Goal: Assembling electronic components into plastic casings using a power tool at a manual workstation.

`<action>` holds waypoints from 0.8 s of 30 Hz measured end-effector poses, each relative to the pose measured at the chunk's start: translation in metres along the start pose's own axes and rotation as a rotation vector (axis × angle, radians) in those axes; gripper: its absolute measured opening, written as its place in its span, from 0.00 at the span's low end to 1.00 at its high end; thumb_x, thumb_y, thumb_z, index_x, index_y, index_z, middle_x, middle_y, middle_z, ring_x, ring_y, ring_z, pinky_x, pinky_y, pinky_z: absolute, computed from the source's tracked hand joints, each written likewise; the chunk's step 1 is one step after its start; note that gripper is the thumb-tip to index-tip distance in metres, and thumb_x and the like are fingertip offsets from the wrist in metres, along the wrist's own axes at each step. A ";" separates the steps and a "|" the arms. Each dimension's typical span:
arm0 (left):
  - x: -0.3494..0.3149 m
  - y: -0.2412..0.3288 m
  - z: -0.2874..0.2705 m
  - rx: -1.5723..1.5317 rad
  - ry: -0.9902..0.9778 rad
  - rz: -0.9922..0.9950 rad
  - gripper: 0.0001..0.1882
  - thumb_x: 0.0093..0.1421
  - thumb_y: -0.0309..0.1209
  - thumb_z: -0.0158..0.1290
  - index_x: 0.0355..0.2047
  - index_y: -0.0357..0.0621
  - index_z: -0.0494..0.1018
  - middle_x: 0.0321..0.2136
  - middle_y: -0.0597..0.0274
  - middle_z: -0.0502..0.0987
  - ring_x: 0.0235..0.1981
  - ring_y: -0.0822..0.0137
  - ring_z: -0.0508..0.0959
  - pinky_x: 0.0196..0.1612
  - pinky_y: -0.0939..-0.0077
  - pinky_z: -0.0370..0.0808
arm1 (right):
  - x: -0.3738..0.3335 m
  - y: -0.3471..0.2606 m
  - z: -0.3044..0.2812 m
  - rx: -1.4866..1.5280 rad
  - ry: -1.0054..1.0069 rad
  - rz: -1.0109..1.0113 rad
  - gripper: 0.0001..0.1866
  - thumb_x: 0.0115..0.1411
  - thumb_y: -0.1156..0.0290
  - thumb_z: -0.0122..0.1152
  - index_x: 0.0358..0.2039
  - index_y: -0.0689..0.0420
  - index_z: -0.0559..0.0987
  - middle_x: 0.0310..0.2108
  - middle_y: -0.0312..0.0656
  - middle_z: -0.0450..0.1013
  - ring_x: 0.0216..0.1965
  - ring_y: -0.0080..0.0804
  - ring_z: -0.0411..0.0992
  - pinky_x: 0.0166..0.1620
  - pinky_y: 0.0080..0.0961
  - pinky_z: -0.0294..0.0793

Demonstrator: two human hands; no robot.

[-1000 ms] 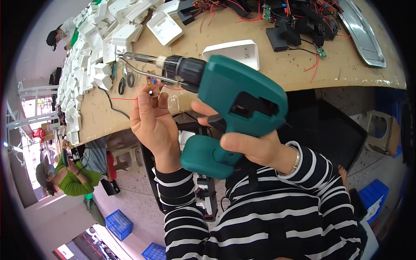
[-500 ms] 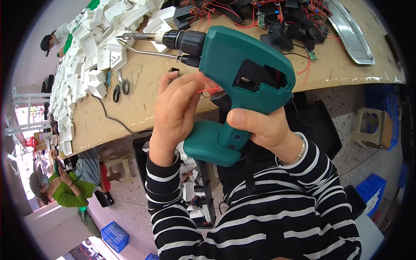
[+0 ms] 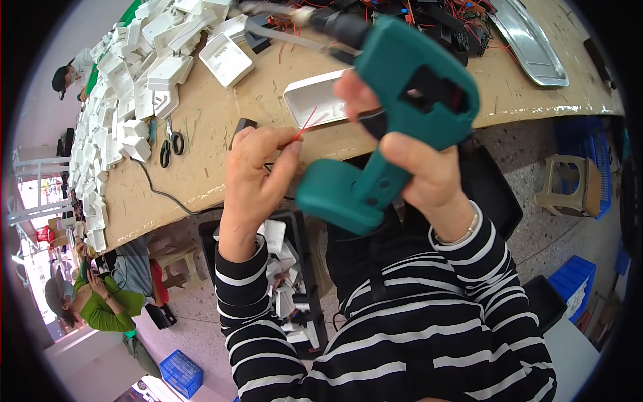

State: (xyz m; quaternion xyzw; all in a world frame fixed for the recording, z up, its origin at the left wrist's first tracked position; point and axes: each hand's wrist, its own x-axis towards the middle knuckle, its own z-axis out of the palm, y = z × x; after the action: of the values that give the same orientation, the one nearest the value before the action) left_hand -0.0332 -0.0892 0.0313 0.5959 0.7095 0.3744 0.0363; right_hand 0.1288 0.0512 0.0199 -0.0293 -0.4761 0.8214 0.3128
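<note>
My right hand (image 3: 432, 181) is wrapped round the grip of a green pistol-shaped soldering gun (image 3: 375, 184). Its metal tip and thin feed tube point left and are smeared by motion. Left of the gun, my left hand (image 3: 251, 177) pinches thin red wires (image 3: 308, 120) between thumb and fingers, their ends sticking up. A small black block (image 3: 244, 124) shows just behind the left fingers; whether the wires join it I cannot tell. Beyond the hands, a long white plastic housing (image 3: 295, 97) lies open side up, partly hidden by the right hand's fingers.
White plastic housings (image 3: 167, 70) are heaped at the table's left. Scissors (image 3: 171, 144) and a dark cable lie nearer. Black parts with red wires (image 3: 435, 20) and a metal tray (image 3: 536, 53) are at the far right. Below stands a black bin (image 3: 315, 268); two people are at left.
The soldering gun has moved up and right, away from my left hand. My left hand has shifted slightly left, bringing the red wires clear of the gun. The long white housing has come into view.
</note>
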 end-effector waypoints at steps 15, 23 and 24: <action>0.006 0.015 0.024 -0.335 0.153 -0.179 0.05 0.51 0.18 0.52 0.30 0.35 0.73 0.24 0.62 0.73 0.26 0.72 0.71 0.31 0.80 0.67 | -0.023 -0.012 -0.018 0.114 0.091 0.145 0.36 0.54 0.66 0.59 0.61 0.60 0.56 0.58 0.55 0.58 0.56 0.46 0.64 0.53 0.35 0.68; 0.008 0.011 0.021 -0.466 0.031 -0.136 0.04 0.51 0.19 0.54 0.29 0.35 0.72 0.25 0.63 0.73 0.26 0.72 0.70 0.31 0.80 0.67 | -0.012 -0.006 -0.010 0.212 -0.002 0.227 0.34 0.52 0.66 0.60 0.58 0.62 0.61 0.56 0.56 0.61 0.51 0.45 0.68 0.51 0.33 0.70; 0.007 0.012 0.021 -0.472 0.015 -0.122 0.03 0.51 0.20 0.54 0.28 0.35 0.72 0.25 0.63 0.73 0.26 0.72 0.70 0.31 0.80 0.67 | -0.011 -0.005 -0.010 0.212 0.000 0.228 0.34 0.52 0.66 0.60 0.58 0.62 0.61 0.56 0.56 0.61 0.51 0.45 0.68 0.51 0.33 0.70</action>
State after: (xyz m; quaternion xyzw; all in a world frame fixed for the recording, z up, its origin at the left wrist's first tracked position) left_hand -0.0156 -0.0724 0.0259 0.5243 0.6373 0.5313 0.1917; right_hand 0.1435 0.0542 0.0157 -0.0500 -0.3802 0.8973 0.2187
